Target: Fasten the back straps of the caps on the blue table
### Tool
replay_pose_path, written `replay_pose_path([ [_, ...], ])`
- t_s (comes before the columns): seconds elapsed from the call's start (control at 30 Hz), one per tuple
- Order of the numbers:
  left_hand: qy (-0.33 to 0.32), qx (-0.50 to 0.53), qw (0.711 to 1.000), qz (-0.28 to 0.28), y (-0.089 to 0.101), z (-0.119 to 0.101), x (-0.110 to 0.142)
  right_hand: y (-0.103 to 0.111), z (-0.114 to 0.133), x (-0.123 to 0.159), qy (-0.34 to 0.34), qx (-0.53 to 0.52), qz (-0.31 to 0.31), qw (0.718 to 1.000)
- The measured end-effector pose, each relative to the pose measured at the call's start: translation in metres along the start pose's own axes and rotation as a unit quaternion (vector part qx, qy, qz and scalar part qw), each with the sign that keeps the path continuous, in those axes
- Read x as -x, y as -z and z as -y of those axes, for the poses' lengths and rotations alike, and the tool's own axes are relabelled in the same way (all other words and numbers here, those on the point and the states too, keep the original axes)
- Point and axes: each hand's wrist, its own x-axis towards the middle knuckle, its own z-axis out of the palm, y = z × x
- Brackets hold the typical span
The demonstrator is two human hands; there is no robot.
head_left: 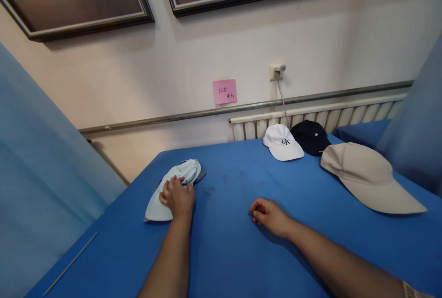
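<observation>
My left hand (pixel 178 197) lies over a light blue cap (pixel 161 209) at the left of the table. Its fingers are bent and spread on top of the cap, with the thumb apart on the right side; I see no grip around the fabric. The brim points toward me, and the crown is partly covered by the hand. A darker grey piece (pixel 200 176) pokes out from under the crown. My right hand (pixel 269 215) rests near the middle of the blue table, fingers loosely curled together, with nothing visible in them.
At the back right stand a white cap (pixel 281 141) with dark letters, a black cap (pixel 309 137) and a large beige cap (pixel 366 171). A thin stick (pixel 71 263) lies by the left edge. Blue curtains (pixel 41 164) flank the table; a radiator (pixel 321 117) lines the wall.
</observation>
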Motion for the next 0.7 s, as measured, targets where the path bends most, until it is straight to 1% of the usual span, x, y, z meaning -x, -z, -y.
replay_pose_path([
  [0.1, 0.038, 0.009, 0.998, -0.046, 0.0, 0.006, -0.005, 0.0, 0.003, 0.0, 0.005, -0.004, -0.003, 1.0],
  [0.13, 0.048, 0.014, 0.997, -0.053, 0.0, 0.008, -0.007, 0.0, 0.003, 0.0, 0.004, -0.004, -0.004, 1.0],
  [0.23, 0.058, 0.04, 0.996, -0.048, 0.001, 0.012, -0.013, 0.0, 0.004, 0.0, 0.002, -0.004, -0.006, 1.0],
  [0.3, 0.068, 0.072, 0.993, -0.059, 0.002, 0.014, -0.015, 0.001, 0.004, 0.0, 0.002, -0.001, -0.009, 1.0],
  [0.4, 0.098, 0.136, 0.979, -0.112, 0.005, 0.014, -0.017, 0.002, 0.003, 0.0, 0.003, 0.001, -0.005, 1.0],
  [0.47, 0.099, 0.179, 0.966, -0.157, 0.009, 0.014, -0.019, 0.002, 0.002, -0.001, 0.0, 0.0, -0.003, 1.0],
  [0.53, 0.079, 0.216, 0.952, -0.201, 0.015, 0.011, -0.02, 0.002, 0.001, -0.001, -0.005, -0.003, -0.003, 1.0],
  [0.6, 0.064, 0.251, 0.94, -0.223, 0.024, 0.003, -0.018, 0.0, 0.001, -0.001, -0.006, -0.014, -0.003, 1.0],
  [0.63, 0.062, 0.267, 0.935, -0.224, 0.03, -0.003, -0.015, -0.001, 0.001, -0.001, -0.004, -0.024, -0.003, 1.0],
  [0.7, 0.06, 0.297, 0.931, -0.204, 0.039, -0.018, -0.006, -0.002, 0.004, 0.0, 0.004, -0.052, -0.008, 0.999],
])
